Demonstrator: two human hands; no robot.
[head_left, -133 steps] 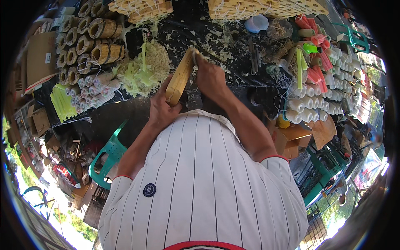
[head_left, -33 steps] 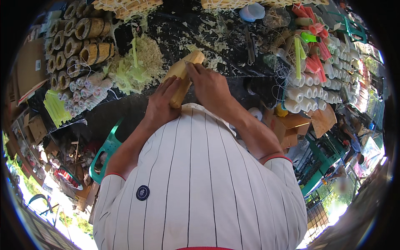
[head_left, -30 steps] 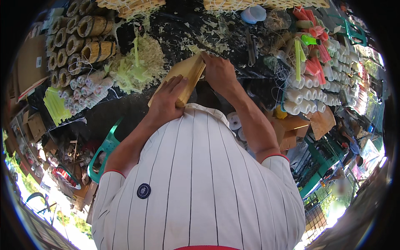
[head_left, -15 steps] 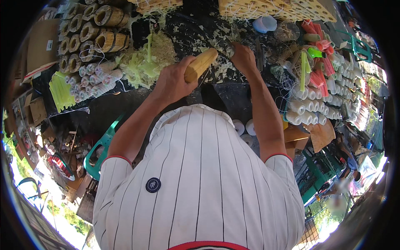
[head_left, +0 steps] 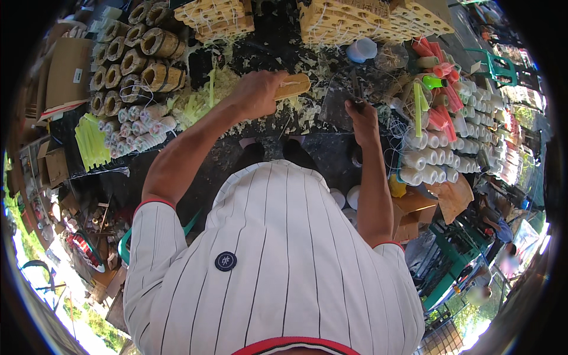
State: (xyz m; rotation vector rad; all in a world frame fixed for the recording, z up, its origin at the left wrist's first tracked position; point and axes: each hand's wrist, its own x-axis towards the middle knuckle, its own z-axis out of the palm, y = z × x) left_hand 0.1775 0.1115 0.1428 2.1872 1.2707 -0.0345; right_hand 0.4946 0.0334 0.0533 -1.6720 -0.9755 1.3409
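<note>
My left hand (head_left: 257, 94) is closed round one end of a long, pale yellow wooden block (head_left: 294, 87), whose other end points right over the littered table. To the right, my right hand (head_left: 363, 121) is closed on a dark-handled tool (head_left: 350, 107) near the table's front edge. A grey, flat shape lies beside that handle; whether it is the tool's blade I cannot tell. Pale shavings (head_left: 307, 115) and chips are scattered under and around both hands. A heap of greenish-yellow shavings (head_left: 207, 94) sits beyond my left forearm.
Stacked hollow bamboo-like tubes (head_left: 163, 44) and bundled pale rolls (head_left: 139, 130) stand at the left. Perforated wooden blocks (head_left: 343, 23) are at the back. A translucent bluish cup (head_left: 361, 51), pink strips (head_left: 441, 118) and many white rolls (head_left: 429, 158) lie at the right.
The wooden block has turned from slanting to nearly level. My right hand has come back nearer to me and slightly right, and a dark handle now shows in it.
</note>
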